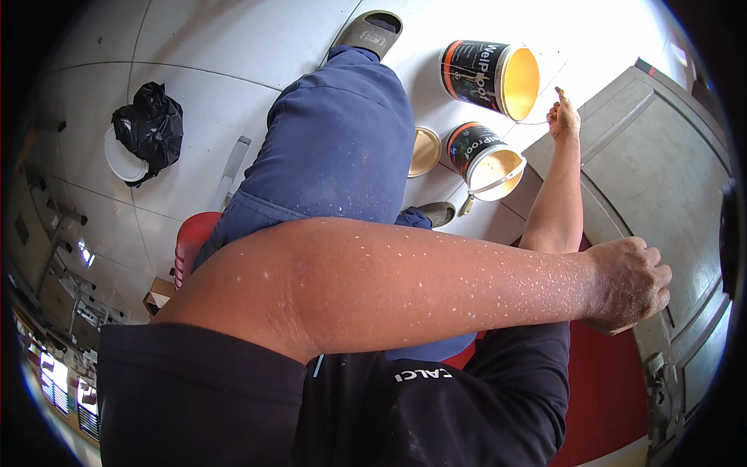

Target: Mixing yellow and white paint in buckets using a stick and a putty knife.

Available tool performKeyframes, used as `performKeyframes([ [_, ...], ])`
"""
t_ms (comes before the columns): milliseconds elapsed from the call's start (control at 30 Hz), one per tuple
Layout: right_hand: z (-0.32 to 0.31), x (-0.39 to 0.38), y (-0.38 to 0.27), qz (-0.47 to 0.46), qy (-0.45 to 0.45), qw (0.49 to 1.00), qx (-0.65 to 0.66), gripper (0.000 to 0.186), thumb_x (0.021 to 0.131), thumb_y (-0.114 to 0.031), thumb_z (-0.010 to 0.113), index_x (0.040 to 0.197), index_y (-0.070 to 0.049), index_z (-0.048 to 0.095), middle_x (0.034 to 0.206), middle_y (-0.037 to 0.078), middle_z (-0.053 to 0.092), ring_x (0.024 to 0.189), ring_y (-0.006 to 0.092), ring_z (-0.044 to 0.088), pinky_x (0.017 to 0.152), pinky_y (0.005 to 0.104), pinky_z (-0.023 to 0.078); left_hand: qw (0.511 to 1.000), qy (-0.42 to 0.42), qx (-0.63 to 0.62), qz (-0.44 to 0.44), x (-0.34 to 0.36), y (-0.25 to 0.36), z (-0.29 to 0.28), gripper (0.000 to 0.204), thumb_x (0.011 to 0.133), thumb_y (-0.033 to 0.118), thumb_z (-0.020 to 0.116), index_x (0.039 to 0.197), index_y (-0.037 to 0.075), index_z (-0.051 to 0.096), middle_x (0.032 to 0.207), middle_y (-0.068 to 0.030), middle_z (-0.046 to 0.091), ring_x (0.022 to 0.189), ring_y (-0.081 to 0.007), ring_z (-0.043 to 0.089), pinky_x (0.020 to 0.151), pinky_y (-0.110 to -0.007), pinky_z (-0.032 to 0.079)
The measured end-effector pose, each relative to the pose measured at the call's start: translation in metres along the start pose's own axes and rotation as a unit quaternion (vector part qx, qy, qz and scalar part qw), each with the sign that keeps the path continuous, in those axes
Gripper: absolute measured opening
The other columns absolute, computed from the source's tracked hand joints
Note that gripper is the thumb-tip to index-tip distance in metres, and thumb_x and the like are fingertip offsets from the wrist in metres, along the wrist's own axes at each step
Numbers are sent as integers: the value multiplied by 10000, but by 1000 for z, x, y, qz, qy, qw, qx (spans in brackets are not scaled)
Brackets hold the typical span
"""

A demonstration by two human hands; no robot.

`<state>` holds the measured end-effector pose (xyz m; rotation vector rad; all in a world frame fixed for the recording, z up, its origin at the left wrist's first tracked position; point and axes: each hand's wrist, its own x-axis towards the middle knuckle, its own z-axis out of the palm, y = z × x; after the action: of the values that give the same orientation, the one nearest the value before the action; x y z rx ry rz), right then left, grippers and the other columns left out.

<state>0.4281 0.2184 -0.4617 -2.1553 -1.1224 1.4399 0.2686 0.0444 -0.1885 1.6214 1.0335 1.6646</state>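
Note:
My left arm, flecked with white specks, crosses the view to the right. Its hand (626, 284) is closed in a fist in front of a grey panelled door (661, 179); whatever it may hold is hidden. Farther off, my right hand (564, 117) is closed beside the large black-and-orange bucket (471, 74), which has a yellowish inside. A thin wire handle (533, 123) runs from that bucket toward the right hand. I cannot make out what the fingers hold. Nearer stands a smaller bucket (467, 148) with pale contents, a white handle and a brush-like tool (468, 205) at its rim.
A round yellowish lid (425, 152) lies beside the smaller bucket. On the white tiled floor (210, 35) at left are a black plastic bag (159, 128) and a white round lid or tub (123, 156). A red stool (196, 237) is beneath me; a cardboard box (158, 296) stands behind.

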Motion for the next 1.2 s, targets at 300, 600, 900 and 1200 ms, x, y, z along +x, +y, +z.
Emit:
performKeyframes([
  [300, -7, 4, 4, 5, 6, 1000, -6, 300, 924, -275, 543, 1148, -80, 590, 596, -42, 334, 507, 81, 291, 470, 245, 269, 1000, -9, -22, -2, 0, 0, 0, 154, 859, 237, 480, 870, 96, 541, 870, -56, 566, 839, -238, 613, 684, -375, 515],
  [600, -13, 8, 3, 9, 9, 1000, -10, 305, 928, -281, 535, 1165, -95, 586, 598, -45, 334, 498, 80, 285, 467, 246, 273, 999, -12, -35, -8, 7, 3, -8, 152, 864, 236, 489, 892, 96, 539, 888, -50, 559, 856, -244, 609, 709, -385, 512],
  [900, -15, 21, -2, -3, 3, 1000, -6, 322, 936, -304, 522, 1172, -92, 576, 594, -61, 264, 509, 65, 260, 475, 224, 252, 986, -145, 2, -84, 9, 48, -52, 200, 832, 207, 510, 861, 59, 642, 859, -94, 616, 841, -222, 606, 681, -361, 480],
  [1200, -22, 34, -2, 7, 0, 1000, -8, 342, 952, -303, 488, 1188, -66, 561, 599, -64, 240, 511, 69, 236, 484, 235, 237, 953, -250, 127, -115, 10, 38, -62, 263, 865, 228, 481, 907, 50, 671, 857, -108, 636, 833, -238, 602, 681, -384, 467],
])
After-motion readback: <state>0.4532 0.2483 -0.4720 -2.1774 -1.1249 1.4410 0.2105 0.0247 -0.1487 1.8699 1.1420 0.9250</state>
